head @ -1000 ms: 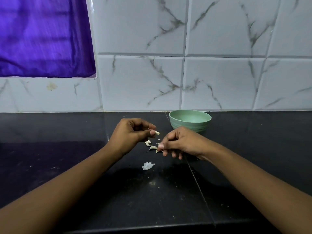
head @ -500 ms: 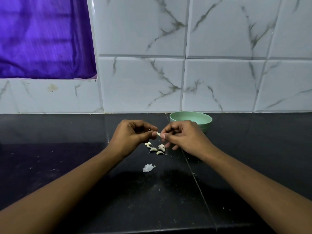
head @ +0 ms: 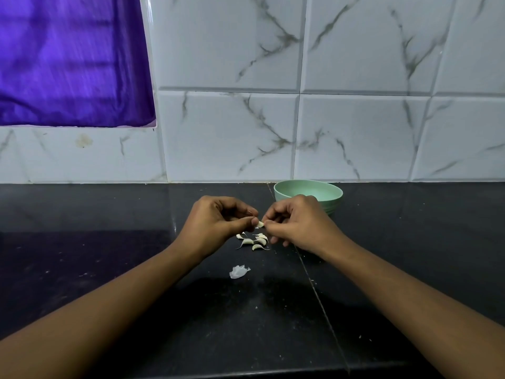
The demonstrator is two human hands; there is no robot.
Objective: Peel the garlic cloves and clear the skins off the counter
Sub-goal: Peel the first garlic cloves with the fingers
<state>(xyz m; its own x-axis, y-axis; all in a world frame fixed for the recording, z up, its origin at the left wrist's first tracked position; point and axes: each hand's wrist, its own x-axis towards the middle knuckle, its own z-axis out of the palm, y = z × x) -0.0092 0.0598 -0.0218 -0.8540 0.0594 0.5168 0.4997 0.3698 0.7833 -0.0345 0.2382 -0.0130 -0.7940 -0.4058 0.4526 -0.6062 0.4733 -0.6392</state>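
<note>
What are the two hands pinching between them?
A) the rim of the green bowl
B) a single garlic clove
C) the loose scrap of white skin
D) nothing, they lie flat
B: the left hand and right hand both pinch one garlic clove above the pile of cloves, while the scrap of skin lies untouched on the counter and the bowl stands behind.

Dim, soft light; wide-angle edge distortion
</note>
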